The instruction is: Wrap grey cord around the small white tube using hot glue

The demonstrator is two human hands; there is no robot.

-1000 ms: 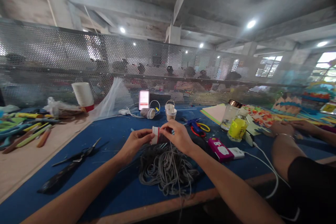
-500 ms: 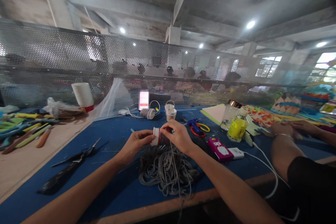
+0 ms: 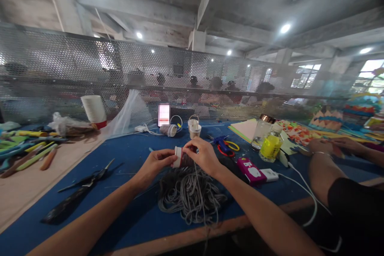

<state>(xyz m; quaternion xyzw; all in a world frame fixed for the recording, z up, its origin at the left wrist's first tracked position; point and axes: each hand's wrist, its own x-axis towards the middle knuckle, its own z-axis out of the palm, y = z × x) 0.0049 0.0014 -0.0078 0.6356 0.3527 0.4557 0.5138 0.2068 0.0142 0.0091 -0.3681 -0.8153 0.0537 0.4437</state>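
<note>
A small paper cup (image 3: 178,153), white at the rim with a red band, lies sideways between my hands above the table. My left hand (image 3: 154,165) grips its rim end between thumb and fingers. Closed at the cup's other end, my right hand (image 3: 206,158) pinches a grey cord against its side; the fingers partly hide the dark body of the cup. From this hand the cord runs down over a loose heap of grey cord (image 3: 192,198) and past the table's front edge.
Left lie black-handled scissors (image 3: 85,186) and several tools. Behind stand a cord-wrapped cup (image 3: 168,130), paper cups (image 3: 195,130) and a phone (image 3: 164,114). Right are a glue gun (image 3: 221,144), a purple box (image 3: 250,170), a yellow bottle (image 3: 271,144) and a co-worker's arms (image 3: 325,172).
Both hands keep their hold on the cup and cord with barely any movement. The view has shifted very slightly, and the co-worker's hands at the right have moved a little.
</note>
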